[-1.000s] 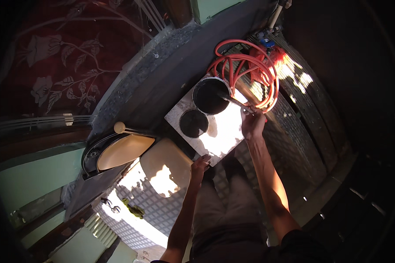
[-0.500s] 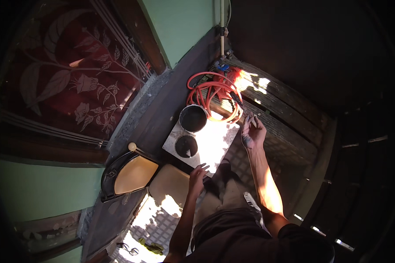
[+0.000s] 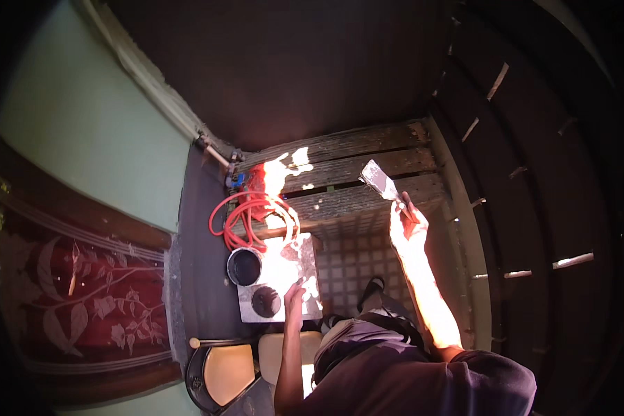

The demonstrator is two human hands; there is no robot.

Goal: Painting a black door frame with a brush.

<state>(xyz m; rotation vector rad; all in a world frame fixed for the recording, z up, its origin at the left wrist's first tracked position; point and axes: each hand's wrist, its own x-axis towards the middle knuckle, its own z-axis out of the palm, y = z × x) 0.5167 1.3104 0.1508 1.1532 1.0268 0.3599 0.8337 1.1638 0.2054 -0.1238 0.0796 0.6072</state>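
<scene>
My right hand (image 3: 409, 227) is raised on the right, fingers closed around the handle of a putty knife (image 3: 379, 180). Its wide blade points up and to the left, with grey in the middle and pale edges. Lower down, my left hand (image 3: 295, 297) hangs over the near right part of a small sunlit table (image 3: 256, 313), loosely open with nothing seen in it; whether it touches the top I cannot tell. A dark-filled round pot (image 3: 245, 267) and a second dark round container (image 3: 265, 301) stand on the table's left side.
A coiled red hose (image 3: 218, 225) lies beyond the table, by a slatted wooden bench (image 3: 353, 201). A chair (image 3: 229, 374) with a tan back stands at the near left. Dark slatted boards (image 3: 534, 208) rise on the right, a green wall (image 3: 83, 125) on the left.
The view has swung round to the right, so the table and hose now sit further left. My right hand has turned, bringing the putty knife blade into plain sight. The left hand's fingers look less spread.
</scene>
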